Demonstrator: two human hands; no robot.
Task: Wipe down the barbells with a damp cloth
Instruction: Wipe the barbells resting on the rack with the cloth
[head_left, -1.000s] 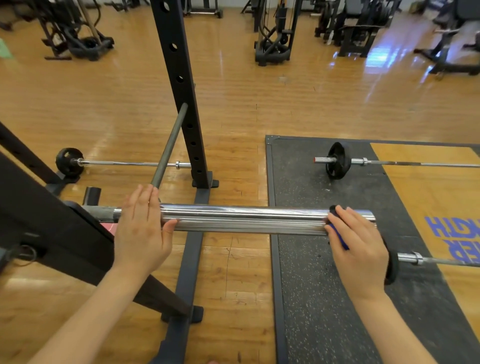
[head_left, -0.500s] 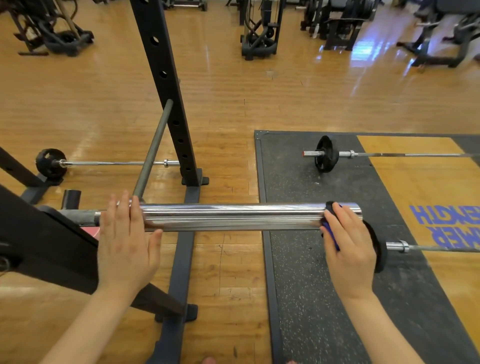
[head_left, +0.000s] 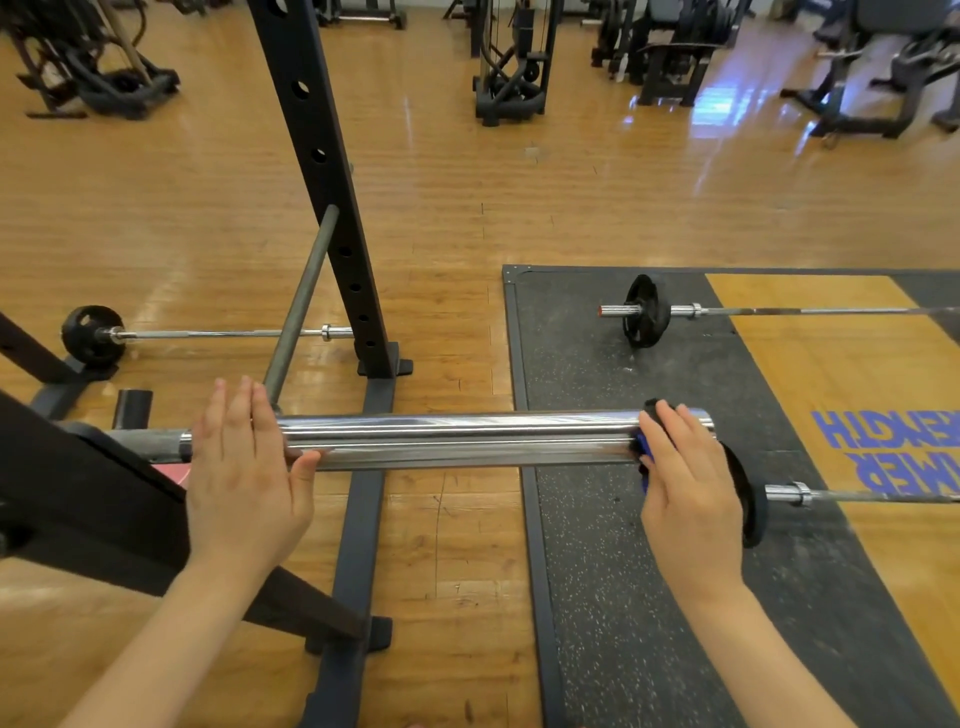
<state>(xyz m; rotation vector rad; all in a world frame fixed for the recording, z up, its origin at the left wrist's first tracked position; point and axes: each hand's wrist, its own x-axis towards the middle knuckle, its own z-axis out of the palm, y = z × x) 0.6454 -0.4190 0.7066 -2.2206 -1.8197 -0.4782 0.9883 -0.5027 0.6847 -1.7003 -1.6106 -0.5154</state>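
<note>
Head view: I see a chrome barbell sleeve lying crosswise, resting on a black rack at its left end.
Left hand: fingers straight over the sleeve's left end, thumb underneath, resting there.
Right hand: pressing a blue-and-black cloth against the sleeve's right end, fingers fairly straight on top.
Floor: two more barbells, one on the wood at left, one on the rubber mat at right.
</note>
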